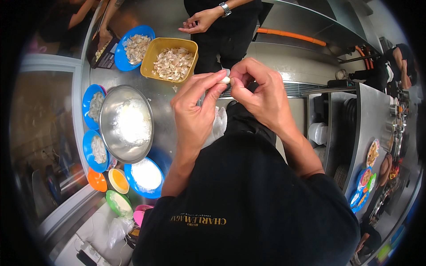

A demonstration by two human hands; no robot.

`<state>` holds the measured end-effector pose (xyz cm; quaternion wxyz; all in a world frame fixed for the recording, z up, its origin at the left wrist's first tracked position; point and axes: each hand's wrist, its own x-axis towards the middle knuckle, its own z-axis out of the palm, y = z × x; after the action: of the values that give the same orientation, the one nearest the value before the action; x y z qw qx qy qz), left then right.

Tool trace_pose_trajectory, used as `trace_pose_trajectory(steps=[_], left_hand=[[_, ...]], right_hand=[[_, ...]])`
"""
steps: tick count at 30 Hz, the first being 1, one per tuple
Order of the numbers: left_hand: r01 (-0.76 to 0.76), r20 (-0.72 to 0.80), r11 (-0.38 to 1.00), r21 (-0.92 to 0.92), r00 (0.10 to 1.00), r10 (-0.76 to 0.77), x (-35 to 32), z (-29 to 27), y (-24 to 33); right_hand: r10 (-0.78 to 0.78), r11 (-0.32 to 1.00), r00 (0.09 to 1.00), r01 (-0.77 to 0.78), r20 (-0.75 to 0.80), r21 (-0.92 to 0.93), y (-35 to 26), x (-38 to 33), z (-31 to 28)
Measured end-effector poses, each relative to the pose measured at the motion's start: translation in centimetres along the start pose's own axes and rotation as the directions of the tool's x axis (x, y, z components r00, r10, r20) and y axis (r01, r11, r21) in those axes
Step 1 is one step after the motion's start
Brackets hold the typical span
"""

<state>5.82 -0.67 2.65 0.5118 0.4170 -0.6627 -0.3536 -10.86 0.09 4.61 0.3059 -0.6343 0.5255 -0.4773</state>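
A small pale garlic clove [225,80] is pinched between the fingertips of both my hands, held up in front of my chest. My left hand [194,98] grips it between thumb and forefinger. My right hand [261,91] closes on its other end, thumb and forefinger touching it. Ahead to the left, a yellow rectangular tub [155,55] holds a heap of garlic cloves and skins [174,64]. Against it stands a blue bowl [151,33] with more garlic [136,48].
On the steel counter to my left stand a large metal bowl [105,133] of white powder and several coloured bowls, including an orange one [96,179]. Across stands a person with a watch, one hand [203,21] near the tub. Steel shelving [355,119] is on my right.
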Motion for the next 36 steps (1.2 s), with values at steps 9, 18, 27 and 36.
trace_pose_trajectory(steps=[9, 18, 27, 36], left_hand=[[0.245, 0.073, 0.883, -0.401, 0.969, -0.235, -0.2, 0.4, -0.4], [0.319, 0.154, 0.699, -0.64, 0.944, -0.291, 0.3, -0.1, -1.0], [0.321, 0.113, 0.632, -0.705, 0.931, -0.347, 0.0, 0.0, -2.3], [0.252, 0.051, 0.928, -0.274, 0.968, -0.247, 0.1, -0.9, -1.3]], right_hand=[[0.124, 0.982, 0.992, -0.127, 0.027, 0.142, -1.0, 0.3, 0.3], [0.129, 0.937, 0.992, -0.125, 0.01, 0.327, -0.2, 0.1, 1.1], [-0.099, 0.994, 0.994, 0.101, -0.045, 0.044, -1.2, 0.6, 1.2], [-0.004, 0.999, 0.999, 0.003, 0.042, 0.035, -1.5, 1.0, 0.8]])
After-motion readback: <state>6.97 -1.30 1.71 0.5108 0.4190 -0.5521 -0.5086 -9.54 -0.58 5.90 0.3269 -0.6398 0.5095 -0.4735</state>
